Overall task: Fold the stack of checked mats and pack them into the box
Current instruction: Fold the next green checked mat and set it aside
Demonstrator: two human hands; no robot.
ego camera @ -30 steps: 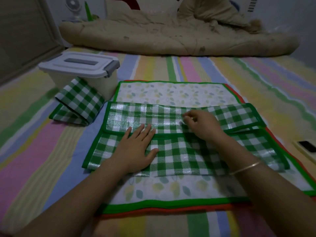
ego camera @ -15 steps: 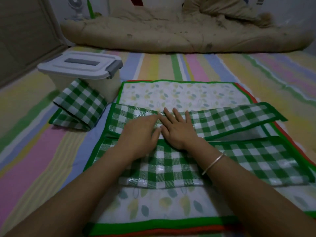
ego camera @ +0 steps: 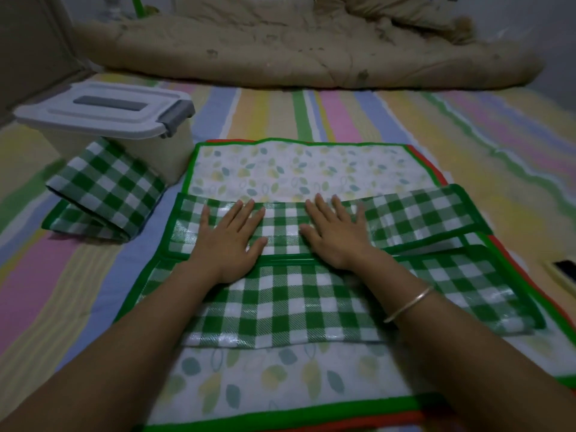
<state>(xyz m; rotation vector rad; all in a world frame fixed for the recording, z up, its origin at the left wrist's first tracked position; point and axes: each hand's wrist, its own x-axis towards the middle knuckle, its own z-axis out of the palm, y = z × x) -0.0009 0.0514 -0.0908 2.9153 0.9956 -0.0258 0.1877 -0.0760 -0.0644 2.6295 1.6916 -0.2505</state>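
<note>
Since half a second ago both hands slid apart along the fold: they were touching mid-mat and now have a gap between them. Striped sheet [ego camera: 343, 120] covers the bed, with a beige quilt [ego camera: 296, 48] bunched along the far side. Leaf-print mat [ego camera: 311, 173] lies flat at centre, a red edge showing under it. On top sits the checked mat [ego camera: 280, 307], with far flap [ego camera: 420, 213] and near flap folded in to meet at the middle; the far flap's right end is lifted. Box [ego camera: 162, 157] is at far left, lid [ego camera: 103, 110] on. A folded checked mat [ego camera: 103, 188] leans against its front. Left hand [ego camera: 229, 241] and right hand [ego camera: 336, 236] lie palm down on the far flap, fingers straight and spread, pressing, gripping nothing. Bangle [ego camera: 408, 304] on the right wrist.
</note>
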